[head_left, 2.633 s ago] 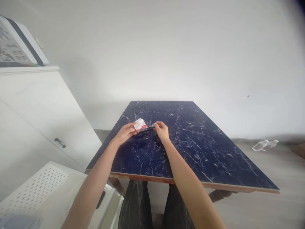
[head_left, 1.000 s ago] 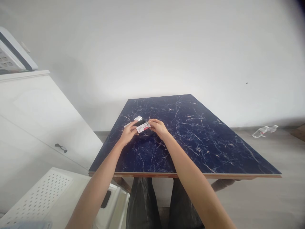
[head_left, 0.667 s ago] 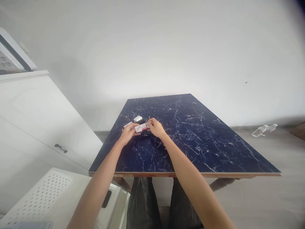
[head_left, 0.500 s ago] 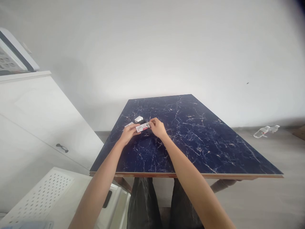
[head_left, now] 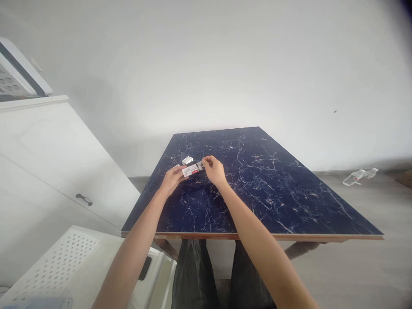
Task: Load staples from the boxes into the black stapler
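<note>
Above the table, my left hand (head_left: 171,180) pinches a small white cardboard box (head_left: 189,171) with a red patch at its right end. From that end sticks out a flat silvery-grey strip (head_left: 200,165), too small to tell its kind. The fingers of my right hand (head_left: 215,170) are closed on the strip's outer end. Just beyond the held box lies another small white box (head_left: 187,160), with something dark (head_left: 192,163) partly hidden beside it. A further white piece shows a little behind my left fingers, mostly covered.
The dark blue marbled table (head_left: 257,189) reaches to the wall. At left stand a white cabinet (head_left: 80,163) and a low white unit (head_left: 106,262) with a black phone-like object (head_left: 145,268). Clear plastic packaging (head_left: 354,177) lies on the floor at right.
My right hand has moved slightly right and up, and more of the silvery strip shows outside the box. The left hand and box have shifted a little left.
</note>
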{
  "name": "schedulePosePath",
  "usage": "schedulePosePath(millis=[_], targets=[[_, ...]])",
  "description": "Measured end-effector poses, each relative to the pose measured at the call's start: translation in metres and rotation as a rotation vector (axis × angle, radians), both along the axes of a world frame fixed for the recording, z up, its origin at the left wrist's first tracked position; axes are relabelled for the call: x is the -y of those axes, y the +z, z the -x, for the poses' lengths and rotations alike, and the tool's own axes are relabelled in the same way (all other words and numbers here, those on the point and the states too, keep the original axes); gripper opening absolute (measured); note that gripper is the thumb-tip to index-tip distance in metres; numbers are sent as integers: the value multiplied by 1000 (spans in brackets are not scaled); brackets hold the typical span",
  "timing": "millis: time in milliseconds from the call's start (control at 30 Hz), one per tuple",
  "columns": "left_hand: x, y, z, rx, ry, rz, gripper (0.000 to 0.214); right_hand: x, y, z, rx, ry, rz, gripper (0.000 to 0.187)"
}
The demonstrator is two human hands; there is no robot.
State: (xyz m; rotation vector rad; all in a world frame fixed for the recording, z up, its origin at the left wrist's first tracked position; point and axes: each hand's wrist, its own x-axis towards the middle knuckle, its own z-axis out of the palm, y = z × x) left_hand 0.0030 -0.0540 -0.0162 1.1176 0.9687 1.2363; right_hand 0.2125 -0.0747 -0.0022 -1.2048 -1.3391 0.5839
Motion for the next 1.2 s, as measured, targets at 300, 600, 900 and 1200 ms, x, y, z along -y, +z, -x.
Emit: schedulePosePath(millis=[300,600,900,1200], targets=[[-3,-4,4,36,-20,-25,32,7,-3,11,125,-67,-83,20],[-1,0,6,95,-59,12,30,-3,-6,5,-490,400,280,31],[-4,-3,3,93,-68,59,29,3,-2,3,242,-71,-82,19],[4,1,0,102,-101,57,33,6,2,0,295,-85,-165,25]])
